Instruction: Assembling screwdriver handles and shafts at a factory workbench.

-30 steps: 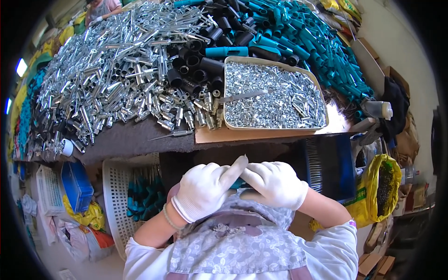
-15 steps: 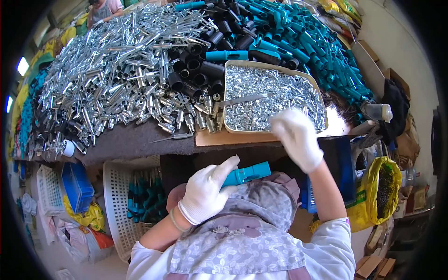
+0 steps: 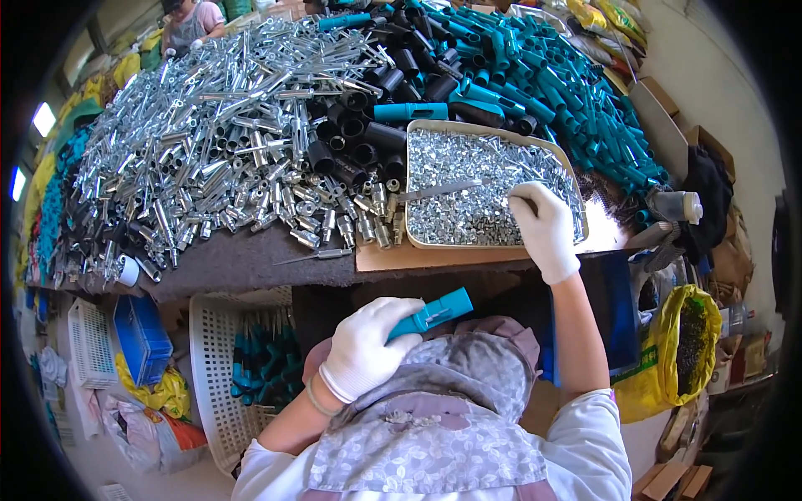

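My left hand (image 3: 368,344), in a white glove, is wrapped round a teal plastic tube-shaped handle (image 3: 443,309) with a slot along its side. The handle lies above my lap, its far end tilted up to the right. Over the right part of a shallow cream tray (image 3: 468,246) is my gloved right hand (image 3: 549,234). Its fingers are curled together; whatever they may hold is too small to make out. Small shiny metal pieces (image 3: 468,217) fill the tray, and a flat metal strip (image 3: 443,190) lies across its left side.
Heaped silver metal parts (image 3: 225,142) cover the table's left, with black tubes (image 3: 384,136) mid-table and teal handles (image 3: 576,108) to the right. Below stand a white basket (image 3: 209,376) of teal-handled pieces and a yellow sack (image 3: 668,376). Another person (image 3: 192,25) works at the far left.
My right hand, blurred before, has shifted slightly right and up over the tray, its fingers now curled downward. The teal handle in my left hand has tilted up and moved a little left.
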The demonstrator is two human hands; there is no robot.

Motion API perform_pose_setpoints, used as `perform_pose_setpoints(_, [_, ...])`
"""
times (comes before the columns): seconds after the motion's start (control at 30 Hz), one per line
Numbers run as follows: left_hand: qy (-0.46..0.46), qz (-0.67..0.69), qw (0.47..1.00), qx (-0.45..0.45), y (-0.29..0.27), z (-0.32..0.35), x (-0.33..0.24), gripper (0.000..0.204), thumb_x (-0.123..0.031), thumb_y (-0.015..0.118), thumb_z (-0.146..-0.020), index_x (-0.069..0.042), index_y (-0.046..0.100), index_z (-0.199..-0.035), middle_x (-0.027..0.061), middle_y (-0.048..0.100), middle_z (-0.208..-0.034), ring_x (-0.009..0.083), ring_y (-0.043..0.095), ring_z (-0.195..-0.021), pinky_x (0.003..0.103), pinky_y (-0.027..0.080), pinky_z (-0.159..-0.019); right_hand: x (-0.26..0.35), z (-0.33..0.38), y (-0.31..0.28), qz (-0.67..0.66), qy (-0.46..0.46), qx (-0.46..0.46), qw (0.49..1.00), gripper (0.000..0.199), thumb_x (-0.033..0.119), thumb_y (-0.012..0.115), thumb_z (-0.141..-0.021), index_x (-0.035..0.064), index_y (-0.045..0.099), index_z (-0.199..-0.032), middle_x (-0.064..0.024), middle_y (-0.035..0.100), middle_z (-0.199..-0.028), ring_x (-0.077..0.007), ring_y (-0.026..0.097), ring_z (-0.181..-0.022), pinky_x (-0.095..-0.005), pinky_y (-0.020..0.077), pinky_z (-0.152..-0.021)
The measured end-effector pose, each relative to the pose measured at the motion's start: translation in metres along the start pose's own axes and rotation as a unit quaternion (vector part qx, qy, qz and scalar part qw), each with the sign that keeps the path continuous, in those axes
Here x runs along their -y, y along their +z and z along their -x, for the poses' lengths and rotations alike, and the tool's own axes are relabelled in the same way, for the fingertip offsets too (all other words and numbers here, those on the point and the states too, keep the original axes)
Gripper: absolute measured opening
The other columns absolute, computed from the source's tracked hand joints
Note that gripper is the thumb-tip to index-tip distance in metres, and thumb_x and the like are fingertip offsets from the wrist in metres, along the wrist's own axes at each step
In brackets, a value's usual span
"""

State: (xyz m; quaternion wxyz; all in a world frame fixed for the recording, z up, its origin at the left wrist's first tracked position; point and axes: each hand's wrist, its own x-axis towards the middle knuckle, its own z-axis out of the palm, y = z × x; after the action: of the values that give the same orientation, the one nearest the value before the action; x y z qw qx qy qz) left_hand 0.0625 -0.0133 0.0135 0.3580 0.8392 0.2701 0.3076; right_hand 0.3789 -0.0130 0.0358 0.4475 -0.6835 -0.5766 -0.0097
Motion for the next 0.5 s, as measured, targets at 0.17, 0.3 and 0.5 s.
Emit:
perform_pose_setpoints(0.17, [-0.220, 0.352, 0.908, -0.053, 0.003, -0.004, 0.009, 0.045, -0.003, 0.075, -0.086, 0.006, 0.061, -0.128, 0.0119, 0.069, -0.114, 0.0177, 0.067, -0.104, 0.033, 0.054, -0.094, 0.075, 0.050, 0.004, -0.171, 0.006, 0.214, 0.962, 0.014, 0.010, 0.074, -0.088, 0.0010, 0.072, -0.099, -0.0134, 0.069, -0.084, -0.0255, 0.068, -0.078, -0.0361, 0.0542, -0.074])
perform_pose_setpoints(0.3, [-0.157, 0.245, 0.949, -0.124, 0.015, -0.006, 0.008, 0.046, -0.002, 0.075, -0.085, 0.003, 0.062, -0.129, 0.0138, 0.071, -0.114, 0.0188, 0.068, -0.103, 0.033, 0.054, -0.093, 0.096, 0.072, 0.026, -0.121, -0.005, 0.224, 0.967, 0.013, 0.017, 0.079, -0.083, 0.0072, 0.075, -0.091, -0.0134, 0.070, -0.083, -0.0322, 0.069, -0.079, -0.0405, 0.0536, -0.071])
perform_pose_setpoints(0.5, [-0.129, 0.165, 0.967, -0.147, 0.012, 0.001, 0.008, 0.046, 0.000, 0.077, -0.082, 0.003, 0.065, -0.126, 0.0171, 0.072, -0.113, 0.0217, 0.070, -0.102, 0.033, 0.055, -0.090, 0.103, 0.069, 0.035, -0.112, -0.012, 0.237, 0.965, 0.014, 0.021, 0.081, -0.080, 0.0100, 0.076, -0.088, -0.0111, 0.069, -0.081, -0.0325, 0.068, -0.078, -0.0412, 0.0532, -0.070])
